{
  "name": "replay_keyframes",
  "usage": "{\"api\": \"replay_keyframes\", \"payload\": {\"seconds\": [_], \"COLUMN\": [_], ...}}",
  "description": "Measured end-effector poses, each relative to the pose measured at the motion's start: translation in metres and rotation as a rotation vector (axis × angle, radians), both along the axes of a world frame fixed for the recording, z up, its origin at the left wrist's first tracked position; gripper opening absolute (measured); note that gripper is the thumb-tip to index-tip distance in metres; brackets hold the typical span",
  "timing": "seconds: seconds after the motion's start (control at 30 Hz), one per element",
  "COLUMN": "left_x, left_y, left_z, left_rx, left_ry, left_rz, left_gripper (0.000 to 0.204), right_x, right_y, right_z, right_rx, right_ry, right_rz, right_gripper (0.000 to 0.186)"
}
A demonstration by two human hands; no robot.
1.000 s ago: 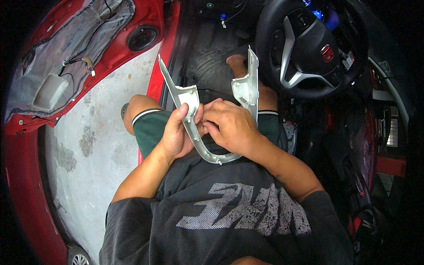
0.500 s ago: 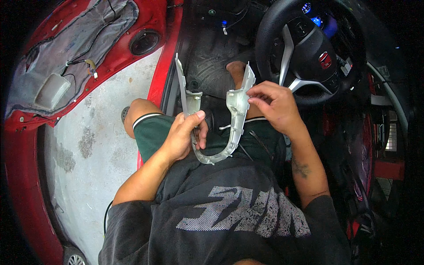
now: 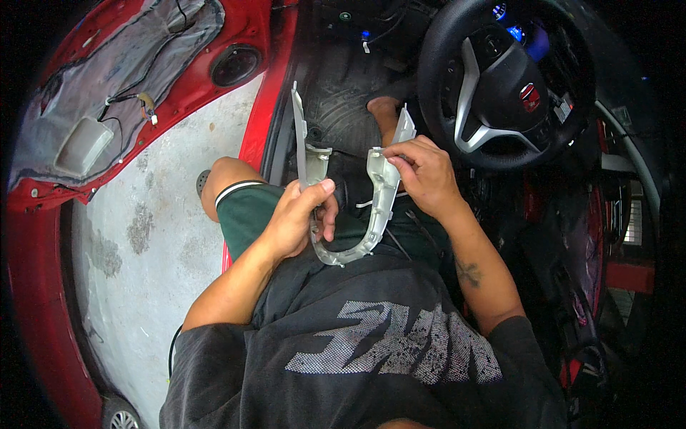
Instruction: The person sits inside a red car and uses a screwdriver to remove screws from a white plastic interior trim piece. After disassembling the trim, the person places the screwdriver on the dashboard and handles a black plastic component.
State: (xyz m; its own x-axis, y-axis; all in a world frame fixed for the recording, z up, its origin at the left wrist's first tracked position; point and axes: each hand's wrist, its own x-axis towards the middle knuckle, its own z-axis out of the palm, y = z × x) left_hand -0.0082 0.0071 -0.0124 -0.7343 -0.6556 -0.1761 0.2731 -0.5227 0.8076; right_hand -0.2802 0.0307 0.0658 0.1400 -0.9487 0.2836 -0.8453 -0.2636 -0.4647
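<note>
A U-shaped plastic trim piece (image 3: 384, 189), pale silver-grey with clips and ribs along its inner side, is held over my lap with its two arms pointing away from me. My left hand (image 3: 299, 218) is closed round its left side near the bend, thumb on top and fingers curled behind. On the right arm of the trim, my right hand (image 3: 426, 171) pinches the edge beside the wider block, its index finger lying over the top. The parts of the trim behind my fingers are hidden.
A steering wheel (image 3: 466, 125) stands just beyond my right hand. At the left, the red car door (image 3: 246, 32) hangs open with its inner panel off, showing loose wiring and a speaker (image 3: 236, 64). Thin dark cables (image 3: 418, 220) lie by my right thigh.
My right hand has moved left, and its fingers now reach over the trim's right arm. The trim has shifted slightly right at its far ends. My left hand keeps its grip.
</note>
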Motion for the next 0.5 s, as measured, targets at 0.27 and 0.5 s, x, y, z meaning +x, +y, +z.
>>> {"api": "replay_keyframes", "payload": {"seconds": [0.27, 0.5], "left_x": [0.001, 0.001], "left_y": [0.000, -0.001], "left_z": [0.000, -0.002], "left_rx": [-0.004, -0.005], "left_ry": [0.030, 0.062], "left_rz": [-0.006, -0.032], "left_gripper": [0.043, 0.043], "right_x": [0.004, 0.014], "right_y": [-0.003, -0.001], "right_z": [-0.002, -0.001], "right_rx": [-0.011, 0.022], "right_ry": [0.056, -0.019], "right_rz": [0.023, -0.105], "right_gripper": [0.013, 0.013]}}
